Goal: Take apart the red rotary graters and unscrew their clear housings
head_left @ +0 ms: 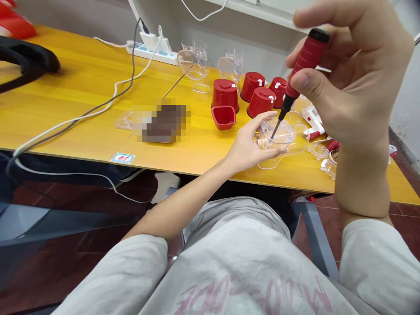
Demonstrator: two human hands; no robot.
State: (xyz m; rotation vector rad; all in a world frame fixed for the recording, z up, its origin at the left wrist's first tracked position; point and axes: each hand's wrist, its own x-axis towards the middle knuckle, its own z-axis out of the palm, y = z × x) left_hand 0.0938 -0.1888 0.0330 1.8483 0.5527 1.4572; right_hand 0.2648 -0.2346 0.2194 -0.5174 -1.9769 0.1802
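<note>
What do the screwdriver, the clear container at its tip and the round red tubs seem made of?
Screwdriver: ridged red-and-black handle, probably plastic; thin grey shaft, likely metal.
Clear container: glossy, probably rigid plastic, though possibly glass; the table shows through and edges glint.
Round red tubs: opaque, semi-gloss, probably moulded plastic, judging by the smooth walls.

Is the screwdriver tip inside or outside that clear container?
Inside, apparently: the screwdriver in the right hand slants down within the outline of the clear container the left hand grips.
</note>
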